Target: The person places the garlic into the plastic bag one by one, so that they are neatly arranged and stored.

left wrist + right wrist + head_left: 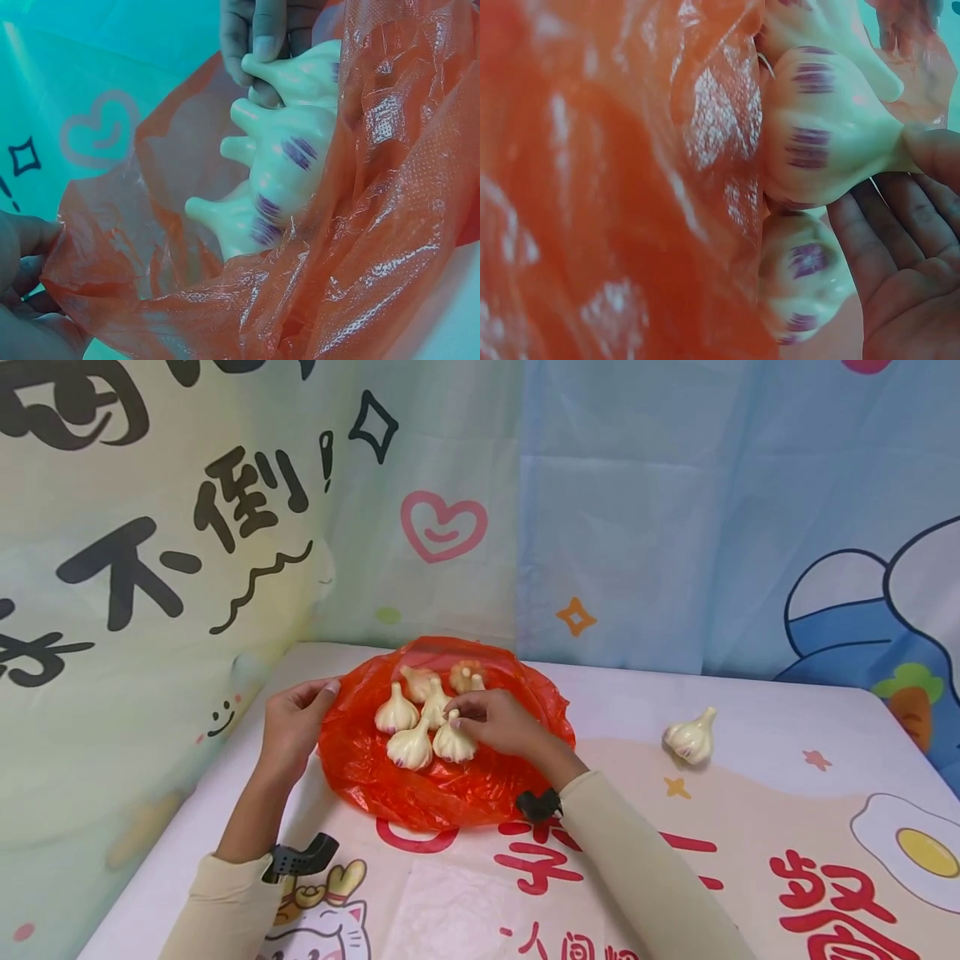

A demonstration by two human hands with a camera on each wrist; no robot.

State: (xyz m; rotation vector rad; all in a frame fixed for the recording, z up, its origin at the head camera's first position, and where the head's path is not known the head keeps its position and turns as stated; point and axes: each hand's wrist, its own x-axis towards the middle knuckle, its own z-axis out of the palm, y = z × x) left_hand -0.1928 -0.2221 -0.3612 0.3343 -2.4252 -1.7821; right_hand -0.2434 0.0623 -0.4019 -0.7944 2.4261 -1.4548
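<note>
A red plastic bag (442, 797) lies spread on the table with several garlic bulbs (410, 745) inside its opening. My left hand (294, 727) pinches the bag's left edge between thumb and fingers. Over the bulbs, my right hand (498, 722) pinches the stem of one garlic bulb (454, 742) at the front right of the group. In the right wrist view, thumb and fingers meet at the stem of that bulb (825, 135), which has purple streaks. Part of the bag covers the left of that view. Some bulbs at the back show through the film.
A single garlic bulb (692, 737) lies on the table to the right, outside the bag. The printed tabletop (622, 710) ends at hanging cloths, a blue one (622, 527) behind and a pale one on the left.
</note>
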